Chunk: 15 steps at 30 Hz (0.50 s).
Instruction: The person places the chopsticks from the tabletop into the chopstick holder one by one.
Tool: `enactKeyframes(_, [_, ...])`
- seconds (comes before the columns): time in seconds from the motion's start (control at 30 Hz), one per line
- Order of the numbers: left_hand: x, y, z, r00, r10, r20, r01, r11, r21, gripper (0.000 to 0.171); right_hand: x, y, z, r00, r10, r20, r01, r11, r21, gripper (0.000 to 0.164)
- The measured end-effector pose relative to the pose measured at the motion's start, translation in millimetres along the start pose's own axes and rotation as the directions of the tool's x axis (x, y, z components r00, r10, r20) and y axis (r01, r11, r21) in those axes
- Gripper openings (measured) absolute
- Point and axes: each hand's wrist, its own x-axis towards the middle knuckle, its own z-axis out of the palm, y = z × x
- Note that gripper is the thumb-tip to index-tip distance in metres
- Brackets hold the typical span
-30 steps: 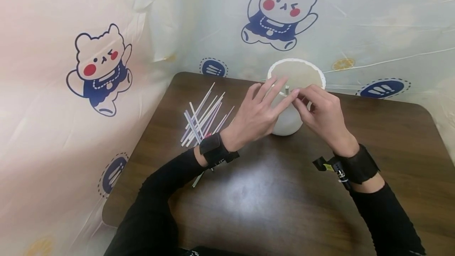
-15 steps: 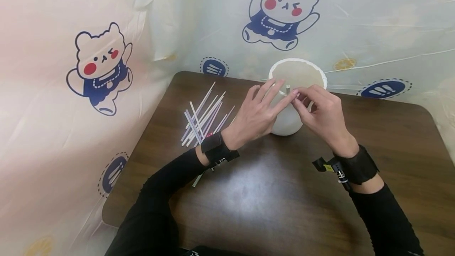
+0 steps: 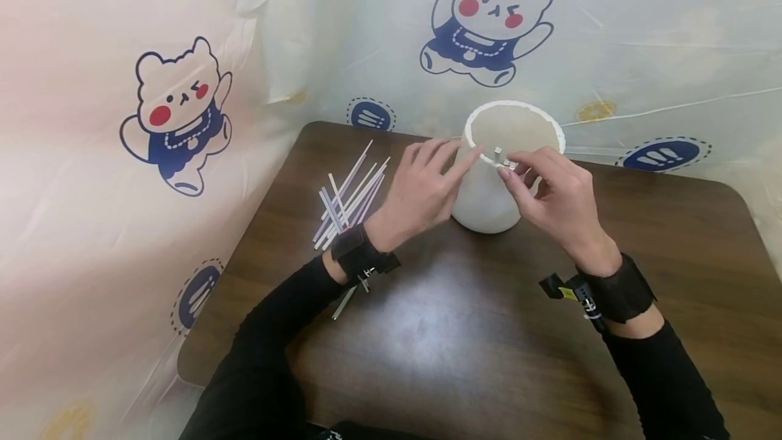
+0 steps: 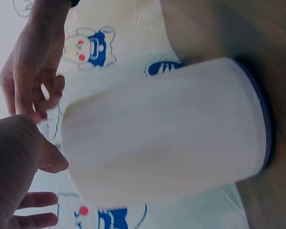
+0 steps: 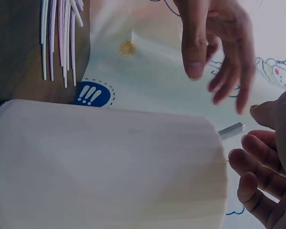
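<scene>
A tall white container [image 3: 489,195] with a wavy white rim stands upright on the table. The wrist views show its smooth side, and in the left one a dark base. At the near rim a short greyish stub [image 3: 497,153] sticks up, seen also as a pale stub [image 5: 232,130] in the right wrist view. My right hand [image 3: 552,202] is at the rim, thumb and forefinger pinching a small whitish piece [image 3: 509,164] whose kind is unclear. Left of the container, my left hand [image 3: 421,189] hovers with fingers extended and relaxed, forefinger close to the rim, holding nothing.
Several thin white and lilac sticks [image 3: 348,199] lie in a loose pile on the brown table [image 3: 464,345], partly behind my left wrist. A printed curtain [image 3: 366,39] hangs behind and to the left of the table.
My left hand has drawn back left from the right fingertips, leaving a gap. The right hand stays at the rim, and the small whitish piece between its fingertips now shows more clearly.
</scene>
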Motion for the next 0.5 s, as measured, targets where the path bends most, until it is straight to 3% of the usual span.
enactKeyframes(0.1, [-6.0, -18.8, 0.8, 0.996, -0.084, 0.003, 0.084, 0.996, -0.027, 0.045, -0.7, -4.5, -1.3, 1.000, -0.018, 0.003, 0.018, 1.000, 0.023, 0.022])
enactKeyframes(0.17, [-12.3, -37.3, 2.2, 0.986, -0.166, 0.031, 0.167, 0.985, -0.037, 0.046, -1.4, -7.9, -1.7, 0.999, -0.035, -0.001, 0.035, 0.999, 0.035, 0.021])
enactKeyframes(0.23, [-20.1, -61.2, 7.8, 0.961, -0.268, 0.069, 0.270, 0.963, -0.027, 0.044, -2.1, -11.2, -2.3, 0.999, -0.053, -0.008, 0.053, 0.997, 0.049, 0.021])
enactKeyframes(0.27, [-24.4, -74.1, 10.8, 0.940, -0.326, 0.100, 0.329, 0.944, -0.013, 0.043, -2.3, -12.7, -2.7, 0.998, -0.061, -0.008, 0.062, 0.997, 0.056, 0.021])
enactKeyframes(0.3, [-28.7, -87.4, 14.3, 0.913, -0.387, 0.131, 0.391, 0.921, 0.000, 0.042, -2.5, -14.2, -3.1, 0.998, -0.069, -0.009, 0.069, 0.996, 0.063, 0.022])
enactKeyframes(0.37, [-37.7, -112.8, 21.8, 0.836, -0.507, 0.208, 0.512, 0.858, 0.035, 0.040, -2.8, -16.8, -3.9, 0.997, -0.082, -0.001, 0.082, 0.994, 0.075, 0.022])
enactKeyframes(0.5, [-57.1, -149.2, 33.9, 0.639, -0.671, 0.377, 0.693, 0.714, 0.096, 0.043, -3.7, -20.0, -4.0, 0.994, -0.106, 0.024, 0.103, 0.991, 0.090, 0.025])
